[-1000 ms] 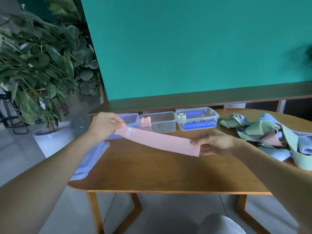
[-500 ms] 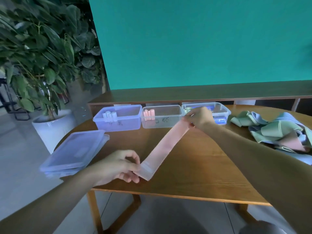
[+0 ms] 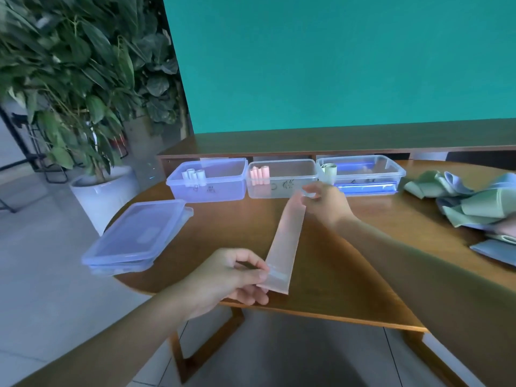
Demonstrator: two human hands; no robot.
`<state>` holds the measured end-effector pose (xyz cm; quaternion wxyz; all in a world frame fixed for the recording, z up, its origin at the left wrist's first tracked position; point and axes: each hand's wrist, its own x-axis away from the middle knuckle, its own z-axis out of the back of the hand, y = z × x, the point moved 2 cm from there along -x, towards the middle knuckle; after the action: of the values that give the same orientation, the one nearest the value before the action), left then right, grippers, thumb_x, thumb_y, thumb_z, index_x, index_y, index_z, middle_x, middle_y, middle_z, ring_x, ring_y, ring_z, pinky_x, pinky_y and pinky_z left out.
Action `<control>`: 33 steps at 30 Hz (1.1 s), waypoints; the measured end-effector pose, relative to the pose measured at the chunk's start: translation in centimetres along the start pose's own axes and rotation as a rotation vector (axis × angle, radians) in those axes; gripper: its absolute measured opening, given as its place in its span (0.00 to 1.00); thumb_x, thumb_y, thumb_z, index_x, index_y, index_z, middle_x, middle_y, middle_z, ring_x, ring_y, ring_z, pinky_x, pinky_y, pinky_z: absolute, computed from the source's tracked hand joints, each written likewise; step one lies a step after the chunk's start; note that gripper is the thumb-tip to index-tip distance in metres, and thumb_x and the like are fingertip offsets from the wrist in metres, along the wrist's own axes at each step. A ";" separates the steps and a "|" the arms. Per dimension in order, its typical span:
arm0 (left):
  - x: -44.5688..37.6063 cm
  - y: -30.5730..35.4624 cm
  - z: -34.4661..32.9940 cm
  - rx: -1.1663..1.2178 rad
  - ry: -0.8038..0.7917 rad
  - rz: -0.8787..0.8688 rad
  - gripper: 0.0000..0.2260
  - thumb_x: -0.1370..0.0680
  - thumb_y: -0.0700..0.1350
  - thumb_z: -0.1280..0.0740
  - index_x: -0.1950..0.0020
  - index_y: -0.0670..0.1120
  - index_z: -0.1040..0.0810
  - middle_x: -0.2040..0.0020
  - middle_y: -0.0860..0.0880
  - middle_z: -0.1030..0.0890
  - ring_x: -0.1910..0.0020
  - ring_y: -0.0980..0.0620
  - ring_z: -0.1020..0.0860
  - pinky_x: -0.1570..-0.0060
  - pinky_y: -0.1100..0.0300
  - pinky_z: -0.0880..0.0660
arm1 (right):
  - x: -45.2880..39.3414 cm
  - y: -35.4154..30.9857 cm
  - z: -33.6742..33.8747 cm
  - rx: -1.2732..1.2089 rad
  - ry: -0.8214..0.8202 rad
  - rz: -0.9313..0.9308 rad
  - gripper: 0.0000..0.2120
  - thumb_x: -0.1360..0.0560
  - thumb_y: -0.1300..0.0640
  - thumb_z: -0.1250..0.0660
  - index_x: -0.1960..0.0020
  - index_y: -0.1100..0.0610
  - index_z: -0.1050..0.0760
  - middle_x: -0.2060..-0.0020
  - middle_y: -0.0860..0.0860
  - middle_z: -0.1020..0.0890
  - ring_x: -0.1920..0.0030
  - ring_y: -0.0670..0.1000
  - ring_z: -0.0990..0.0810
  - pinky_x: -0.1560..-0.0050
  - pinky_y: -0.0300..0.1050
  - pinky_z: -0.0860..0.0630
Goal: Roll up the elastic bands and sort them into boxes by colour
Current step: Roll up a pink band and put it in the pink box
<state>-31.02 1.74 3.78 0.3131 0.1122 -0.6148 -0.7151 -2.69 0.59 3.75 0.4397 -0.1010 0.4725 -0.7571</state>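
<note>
The pink band (image 3: 284, 241) has swung from crosswise to lengthwise. The left hand (image 3: 223, 277) pinches its near end, the right hand (image 3: 325, 202) its far end, stretched flat over the table (image 3: 349, 275), likely for rolling.

Dark handwritten marks stand on the front walls of the three clear boxes at the back of the worktop, but none can be read. On the left box (image 3: 208, 181) the marks sit low on the front wall, under the pale rolls inside. On the middle box (image 3: 282, 178) there is a curved stroke and a scribbled figure beside it, too blurred to make out as letters or characters. On the right box (image 3: 363, 174) a few small dark strokes show above the blue glow at its base, equally unclear. A pale rectangular tag (image 3: 277, 274) lies on the near end of the pink band (image 3: 287, 236); any print on it is too faint to read.
</note>
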 end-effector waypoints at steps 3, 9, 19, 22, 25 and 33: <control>0.3 0.2 -0.7 -0.012 -0.046 0.005 0.07 0.21 0.40 0.29 0.45 0.38 0.20 0.54 0.38 0.15 0.57 0.43 0.15 0.60 0.59 0.21 | 2.2 1.2 0.4 0.026 -0.025 0.010 0.13 0.20 0.54 0.32 0.36 0.55 0.21 0.45 0.49 0.18 0.42 0.51 0.19 0.46 0.37 0.29; 0.5 0.4 -3.9 -0.002 -0.062 -0.046 0.06 0.21 0.39 0.30 0.47 0.38 0.20 0.56 0.40 0.14 0.57 0.42 0.15 0.61 0.60 0.21 | 5.2 1.7 0.8 0.175 -0.128 0.063 0.16 0.18 0.48 0.36 0.33 0.52 0.22 0.38 0.50 0.19 0.38 0.52 0.21 0.42 0.38 0.30; 2.0 0.2 -4.8 -0.283 0.083 -0.184 0.04 0.21 0.47 0.29 0.50 0.48 0.18 0.65 0.48 0.16 0.69 0.45 0.16 0.68 0.58 0.23 | 10.6 1.2 2.7 0.336 -0.262 0.209 0.17 0.19 0.44 0.36 0.34 0.49 0.22 0.35 0.45 0.20 0.35 0.48 0.23 0.33 0.44 0.29; 2.3 -0.7 -4.7 -0.456 0.259 -0.357 0.03 0.22 0.50 0.29 0.50 0.53 0.16 0.67 0.54 0.18 0.72 0.53 0.19 0.69 0.60 0.22 | 12.9 1.0 3.4 0.322 -0.285 0.254 0.17 0.20 0.44 0.34 0.34 0.49 0.21 0.36 0.42 0.20 0.36 0.44 0.23 0.33 0.40 0.30; 2.2 -1.6 -4.7 -0.605 0.431 -0.665 0.05 0.23 0.52 0.27 0.53 0.53 0.15 0.60 0.59 0.17 0.60 0.57 0.18 0.61 0.61 0.22 | 14.6 0.8 3.6 0.275 -0.286 0.290 0.19 0.22 0.40 0.34 0.36 0.49 0.21 0.39 0.40 0.19 0.39 0.39 0.24 0.37 0.30 0.32; 0.9 -2.4 -5.2 -0.700 0.245 -0.773 0.12 0.27 0.57 0.24 0.49 0.51 0.14 0.52 0.58 0.17 0.50 0.57 0.20 0.53 0.56 0.21 | 16.7 0.1 3.9 0.187 -0.341 0.372 0.18 0.22 0.41 0.33 0.39 0.50 0.18 0.43 0.40 0.17 0.41 0.38 0.21 0.36 0.35 0.27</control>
<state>-29.64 -2.86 0.55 0.1151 0.3017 -0.2126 -0.9222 -10.30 -14.59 1.33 0.6518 -0.0974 0.3302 -0.6758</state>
